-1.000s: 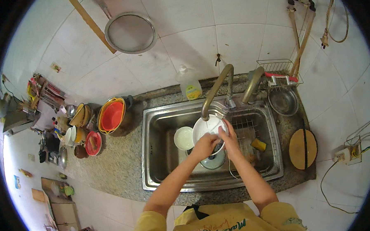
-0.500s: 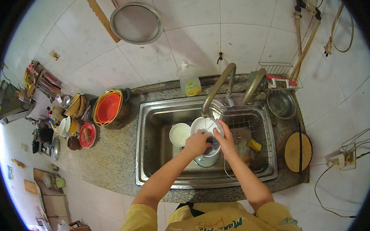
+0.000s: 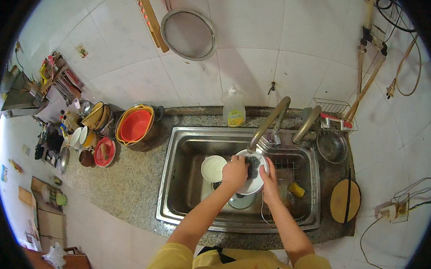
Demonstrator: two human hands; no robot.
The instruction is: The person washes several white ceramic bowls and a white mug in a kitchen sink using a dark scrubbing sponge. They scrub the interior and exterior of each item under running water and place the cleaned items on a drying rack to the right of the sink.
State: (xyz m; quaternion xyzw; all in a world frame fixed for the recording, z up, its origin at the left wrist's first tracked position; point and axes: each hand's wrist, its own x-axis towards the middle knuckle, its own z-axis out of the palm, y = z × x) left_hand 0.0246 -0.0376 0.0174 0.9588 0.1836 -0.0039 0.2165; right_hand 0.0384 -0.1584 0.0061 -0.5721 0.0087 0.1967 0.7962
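Over the sink (image 3: 166, 194), just below the faucet (image 3: 268, 123), a white bowl (image 3: 253, 185) is tilted with its inside facing up. My right hand (image 3: 270, 184) grips the bowl's right rim, thumb on the inner side and fingers round the outside. Inside the bowl, my left hand (image 3: 234, 173) presses a dark grey scouring pad (image 3: 252, 165) against the wall; its fingers are curled round the pad. Another white bowl (image 3: 213, 168) sits in the basin to the left. Beneath my hands lies a round glass-like piece (image 3: 241, 201), partly hidden.
A wire rack (image 3: 287, 172) with a yellow sponge (image 3: 296, 190) fills the sink's right side. Behind the sink stands a clear soap bottle (image 3: 234, 107). A red basin (image 3: 135, 126) and smaller dishes crowd the left counter. A round wooden board (image 3: 345, 201) lies at right.
My left hand has shifted the scouring pad from the bowl's near part to its far part. The bowl's tilt has changed, and the whole view has shifted slightly.
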